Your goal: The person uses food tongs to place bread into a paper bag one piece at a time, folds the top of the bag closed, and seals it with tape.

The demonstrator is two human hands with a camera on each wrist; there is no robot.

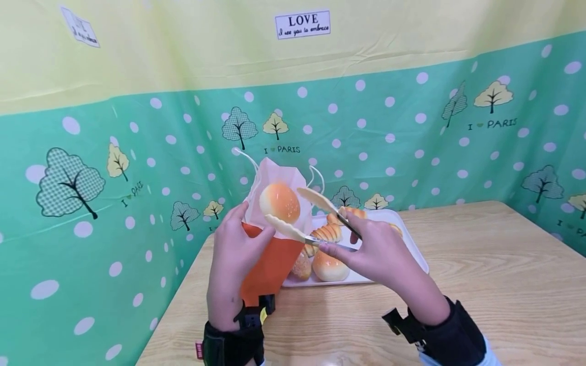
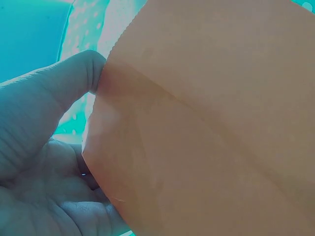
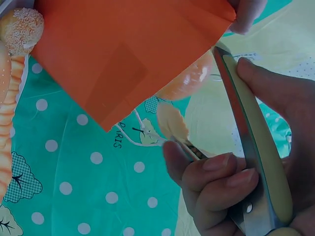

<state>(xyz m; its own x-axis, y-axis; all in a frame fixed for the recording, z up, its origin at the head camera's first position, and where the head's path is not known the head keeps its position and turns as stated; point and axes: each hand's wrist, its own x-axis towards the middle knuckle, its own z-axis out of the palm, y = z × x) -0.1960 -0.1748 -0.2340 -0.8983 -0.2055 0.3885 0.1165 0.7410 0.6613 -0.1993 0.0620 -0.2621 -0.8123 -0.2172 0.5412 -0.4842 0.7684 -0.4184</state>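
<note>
From where I stand, the right hand [image 1: 377, 249] has a pair of tongs [image 1: 295, 233] well in its grip, fingers and thumb curled on the metal arms, the pale tips spread apart. The left hand [image 1: 231, 249] holds the orange paper bag [image 1: 274, 259] near its mouth, thumb on one side of the rim and fingers on the other. A round glossy bun [image 1: 280, 198] sits right at that open mouth, against the pale inside of the bag; one tong tip crosses its lower edge, the other is just beside it, and I can't tell how firmly they touch it. Just beyond the bag lies a white tray [image 1: 413, 241] with another round bun [image 1: 330, 267] near the front, a crumb-coated roll [image 1: 301, 267] next to it and a ridged roll [image 1: 327, 233] further back. It rests on a wood-grain table [image 1: 494, 254]. Behind everything hangs a curtain [image 1: 389, 168], yellow above and dotted green below, printed with little trees.
</note>
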